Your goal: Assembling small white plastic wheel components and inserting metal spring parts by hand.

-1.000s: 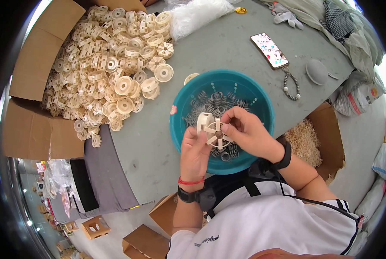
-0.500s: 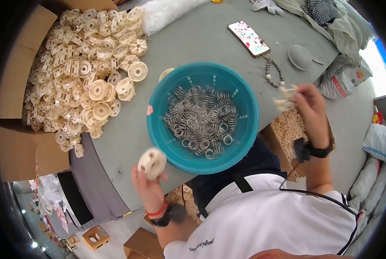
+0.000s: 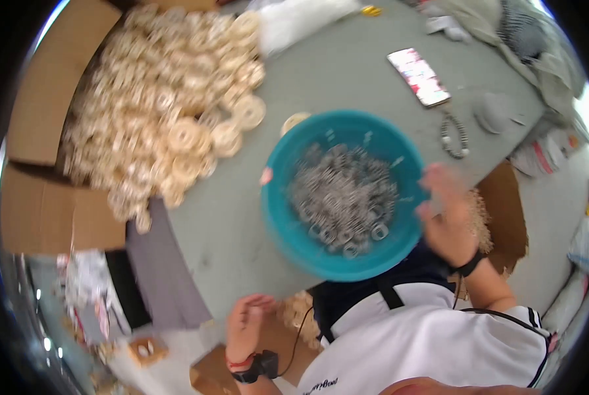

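My left hand (image 3: 247, 326) is over the table's front edge, beside an open box of cream plastic parts (image 3: 299, 316) below. Its fingers are stretched out to the right, and no part shows in them. At the right rim of a teal plastic basin (image 3: 282, 247) is my right hand (image 3: 451, 220), blurred by motion. Thumb and fingers look apart there, but whether something small is between them I cannot tell. Metal coil springs (image 3: 344, 197) lie heaped in the basin. A large pile of cream slotted wheel-shaped parts (image 3: 169, 99) spills from a cardboard box (image 3: 60, 82) at the left.
One cream wheel (image 3: 295, 122) lies behind the basin. Toward the back right are a phone (image 3: 419, 77) with a bead strap (image 3: 454, 136) and a grey rounded object (image 3: 492, 113). A cardboard box (image 3: 508, 210) with small pale pieces stands right of my lap. A plastic bag (image 3: 307, 23) lies at the back.
My left hand has moved down toward the front and the cream wheel is out of it. My right hand has come down and inward to the basin's rim. The whole view has shifted.
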`<state>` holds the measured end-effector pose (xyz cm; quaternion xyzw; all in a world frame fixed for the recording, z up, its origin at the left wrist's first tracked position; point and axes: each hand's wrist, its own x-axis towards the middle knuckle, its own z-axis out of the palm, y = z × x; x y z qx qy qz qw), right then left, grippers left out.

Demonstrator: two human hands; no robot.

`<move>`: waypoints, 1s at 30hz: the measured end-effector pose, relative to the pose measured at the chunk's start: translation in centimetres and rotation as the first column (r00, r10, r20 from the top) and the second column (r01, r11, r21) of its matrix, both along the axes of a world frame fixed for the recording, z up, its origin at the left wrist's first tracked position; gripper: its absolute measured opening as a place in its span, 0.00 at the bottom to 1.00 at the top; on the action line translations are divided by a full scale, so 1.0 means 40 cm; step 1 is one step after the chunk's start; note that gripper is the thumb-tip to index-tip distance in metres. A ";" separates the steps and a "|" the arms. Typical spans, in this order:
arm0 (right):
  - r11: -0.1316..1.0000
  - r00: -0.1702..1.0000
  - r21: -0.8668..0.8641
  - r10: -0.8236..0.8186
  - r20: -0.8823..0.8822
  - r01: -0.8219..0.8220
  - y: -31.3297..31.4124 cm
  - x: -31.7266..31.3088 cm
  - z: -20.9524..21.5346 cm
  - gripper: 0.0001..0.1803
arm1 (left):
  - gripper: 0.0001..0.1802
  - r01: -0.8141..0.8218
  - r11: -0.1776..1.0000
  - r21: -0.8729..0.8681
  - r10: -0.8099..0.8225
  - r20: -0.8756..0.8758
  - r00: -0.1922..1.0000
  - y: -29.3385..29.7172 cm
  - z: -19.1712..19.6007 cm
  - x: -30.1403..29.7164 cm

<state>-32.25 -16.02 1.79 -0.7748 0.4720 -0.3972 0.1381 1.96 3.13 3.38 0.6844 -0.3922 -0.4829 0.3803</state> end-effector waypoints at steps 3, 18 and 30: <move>0.960 0.965 -0.099 0.259 -0.039 -0.262 0.074 0.067 -0.045 0.25 | 0.14 0.158 0.960 -0.231 -0.061 0.377 0.924 -0.195 0.058 0.060; 0.991 0.991 0.047 0.124 -0.049 -0.122 0.108 0.053 -0.193 0.57 | 0.12 0.273 0.785 -0.556 0.328 0.747 0.578 -0.670 -0.319 0.254; 0.994 0.999 -0.097 0.044 0.029 -0.041 0.103 0.115 -0.264 0.54 | 0.10 0.033 0.650 -0.759 0.512 0.469 0.720 -0.653 -0.242 0.209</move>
